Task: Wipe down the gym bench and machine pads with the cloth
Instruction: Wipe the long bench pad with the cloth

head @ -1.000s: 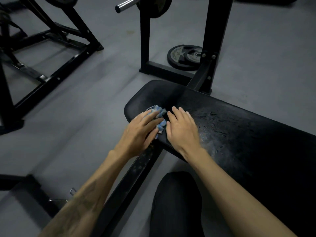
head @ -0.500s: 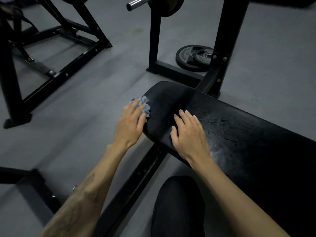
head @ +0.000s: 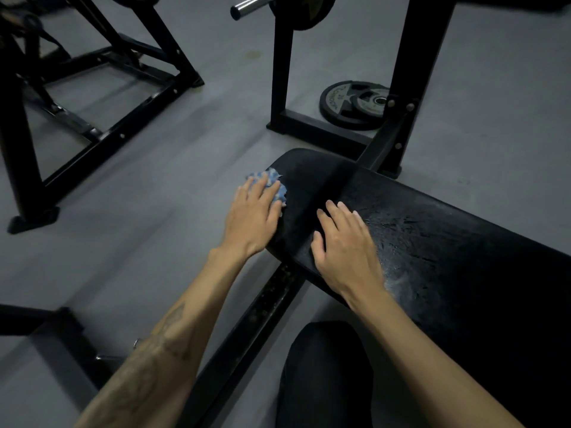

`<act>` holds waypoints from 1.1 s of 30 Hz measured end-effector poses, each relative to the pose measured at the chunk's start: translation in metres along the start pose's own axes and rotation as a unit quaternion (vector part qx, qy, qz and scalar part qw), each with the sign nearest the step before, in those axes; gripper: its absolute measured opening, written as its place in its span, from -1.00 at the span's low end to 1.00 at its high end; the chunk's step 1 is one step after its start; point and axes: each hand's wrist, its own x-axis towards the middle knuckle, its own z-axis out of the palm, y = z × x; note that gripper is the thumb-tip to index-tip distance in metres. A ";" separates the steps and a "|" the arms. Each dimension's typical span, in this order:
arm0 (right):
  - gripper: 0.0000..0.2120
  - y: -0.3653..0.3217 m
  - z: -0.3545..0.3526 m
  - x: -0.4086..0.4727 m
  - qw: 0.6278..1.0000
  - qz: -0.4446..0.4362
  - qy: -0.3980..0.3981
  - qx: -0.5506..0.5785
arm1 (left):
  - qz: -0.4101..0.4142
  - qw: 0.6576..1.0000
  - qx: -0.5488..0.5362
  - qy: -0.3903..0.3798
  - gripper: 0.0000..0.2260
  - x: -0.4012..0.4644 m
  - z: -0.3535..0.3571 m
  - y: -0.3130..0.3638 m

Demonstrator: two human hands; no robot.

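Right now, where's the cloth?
Head view: the blue cloth sits under the left hand, pressed against the left end edge of the bench pad, left of the right hand.

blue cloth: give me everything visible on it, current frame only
The cloth is small, light blue with paler flecks, soft and fuzzy-looking, bunched into a wad. It sits at the left edge of the black bench pad, near its rounded end, partly hanging past the edge. The left hand presses on it with straight fingers, covering most of it. The right hand is clear of it.
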 end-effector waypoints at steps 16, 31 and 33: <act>-0.48 -0.001 -0.001 -0.001 1.000 0.000 0.000 0.010 | 0.222 0.971 0.042 -0.075 -0.49 0.021 -0.002 -0.006; -0.50 0.000 -0.001 0.000 1.000 0.001 0.009 0.019 | 0.044 0.996 0.023 -0.076 -0.51 0.076 0.007 0.015; -0.50 0.000 -0.001 0.000 1.000 -0.001 0.003 0.013 | 0.001 0.997 0.049 -0.066 -0.49 0.083 0.013 0.025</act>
